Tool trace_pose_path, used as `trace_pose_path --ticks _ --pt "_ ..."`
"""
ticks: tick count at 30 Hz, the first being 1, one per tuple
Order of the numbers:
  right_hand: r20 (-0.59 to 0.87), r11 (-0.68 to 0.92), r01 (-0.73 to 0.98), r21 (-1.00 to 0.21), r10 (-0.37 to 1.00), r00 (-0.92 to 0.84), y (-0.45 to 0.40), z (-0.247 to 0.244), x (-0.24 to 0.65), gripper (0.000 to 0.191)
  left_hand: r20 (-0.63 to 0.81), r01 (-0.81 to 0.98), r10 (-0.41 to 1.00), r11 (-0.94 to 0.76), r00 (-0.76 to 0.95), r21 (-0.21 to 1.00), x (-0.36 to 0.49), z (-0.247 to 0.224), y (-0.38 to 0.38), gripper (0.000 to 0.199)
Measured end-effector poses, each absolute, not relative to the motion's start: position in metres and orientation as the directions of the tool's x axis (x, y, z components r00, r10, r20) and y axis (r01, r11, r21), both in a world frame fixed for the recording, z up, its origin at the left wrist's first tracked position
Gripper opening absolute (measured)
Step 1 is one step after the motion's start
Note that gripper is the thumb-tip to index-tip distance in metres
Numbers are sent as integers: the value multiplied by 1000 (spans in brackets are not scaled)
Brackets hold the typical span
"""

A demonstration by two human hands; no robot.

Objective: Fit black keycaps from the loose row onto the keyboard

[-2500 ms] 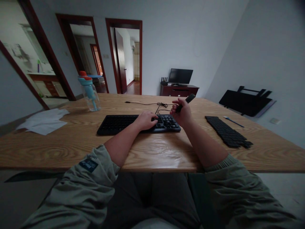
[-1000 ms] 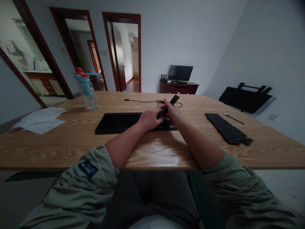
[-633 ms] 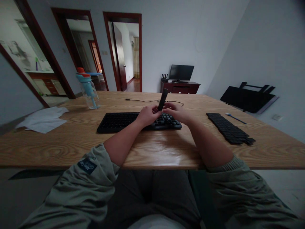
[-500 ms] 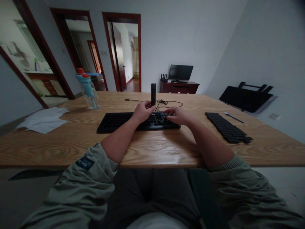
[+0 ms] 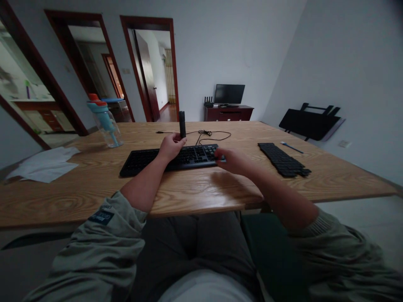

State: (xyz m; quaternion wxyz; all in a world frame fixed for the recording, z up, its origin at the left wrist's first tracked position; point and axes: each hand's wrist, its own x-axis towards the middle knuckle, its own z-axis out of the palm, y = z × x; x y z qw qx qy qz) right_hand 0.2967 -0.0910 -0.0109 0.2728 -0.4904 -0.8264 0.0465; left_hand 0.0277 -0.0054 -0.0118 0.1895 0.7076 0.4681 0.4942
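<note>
A black keyboard [image 5: 145, 161] lies on the wooden table in front of me, partly covered by my left forearm. Above its back edge, my left hand [image 5: 171, 147] is closed around the lower end of a slim black bar-shaped object [image 5: 182, 123], which stands upright; its kind is unclear. My right hand [image 5: 233, 160] hovers at the keyboard's right end with fingers curled together. Whatever they pinch is too small to make out. To the right, loose black keycaps [image 5: 281, 159] lie grouped in rows, beside a blue brush with a pale head [image 5: 292, 147].
The keyboard's coiled cable [image 5: 206, 133] runs behind it on the table [image 5: 195, 197]. On the left stand a clear bottle with a red and blue lid [image 5: 105, 121] and white paper sheets [image 5: 44, 163]. A folded black table [image 5: 310, 123] leans at the right wall.
The whole view has turned to the right. My right hand has moved right, off the keys to the keyboard's end. My left hand keeps its hold on the upright black object.
</note>
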Motion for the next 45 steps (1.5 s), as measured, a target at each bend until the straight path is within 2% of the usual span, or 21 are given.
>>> trace_pose_path --ticks 4,7,10,14,20,23,27,31,40,45 --pt "299 422 886 -192 885 -357 -139 -16 350 19 536 510 842 -488 60 709 27 -11 -6 33" --pt "261 220 975 -18 943 -208 -164 -30 395 26 545 538 836 -490 68 685 27 -11 -7 32" --pt "275 78 991 107 956 -105 -177 -44 425 37 547 567 833 -490 81 662 28 -12 -7 31" --pt "300 37 983 179 950 -90 -185 -52 437 42 553 562 828 -503 95 656 28 -13 -7 30" --pt "196 -53 961 272 981 -2 -195 -39 428 38 547 568 833 -489 80 662 28 -13 -10 30" --pt "191 -64 955 289 982 8 -196 -32 424 33 545 576 835 -484 78 659 27 -13 -11 30" --pt "210 -1 952 305 975 -66 -193 -31 424 30 539 581 838 -481 85 657 27 -12 -11 30" --pt "138 52 945 322 985 -101 -191 -32 425 26 542 571 836 -488 88 660 28 -12 -12 29" --pt "137 128 939 319 974 -179 -206 -33 435 34 540 592 836 -486 100 643 27 -13 -10 33" --pt "181 136 971 197 968 -173 -207 -36 444 37 546 590 831 -493 104 639 27 -13 -9 33"
